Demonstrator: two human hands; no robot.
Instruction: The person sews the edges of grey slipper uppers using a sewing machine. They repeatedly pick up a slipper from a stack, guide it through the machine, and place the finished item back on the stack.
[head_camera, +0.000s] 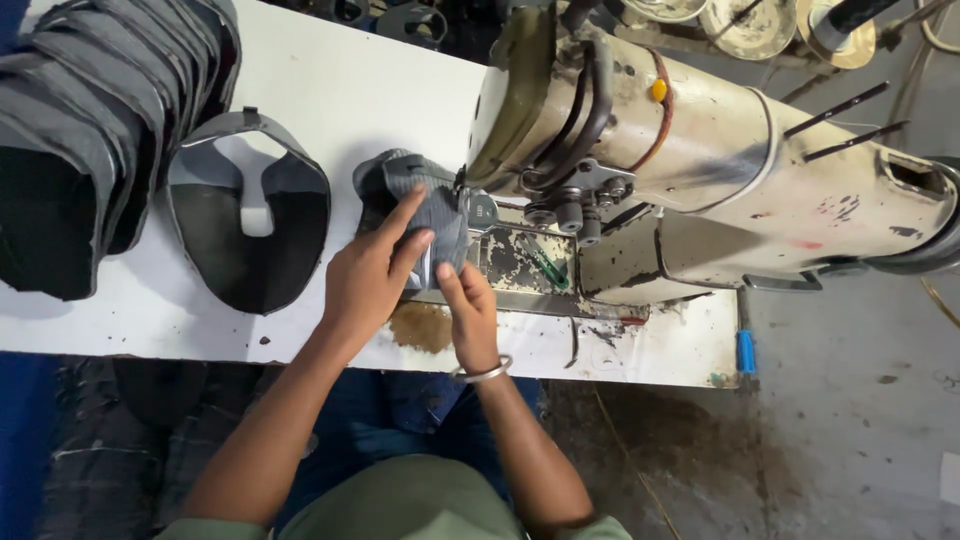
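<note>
The person wore a dull olive-green top with short sleeves, its cloth showing at both shoulders and across the chest at the bottom edge of the head view, so that both forearms were bare down to the hands. A thin, plain silver metal bangle (482, 373) circled the right wrist, just behind the right hand (470, 312), while the left hand (370, 280) and its wrist carried no ornament. Dark blue trousers covered the lap below the forearms.
</note>
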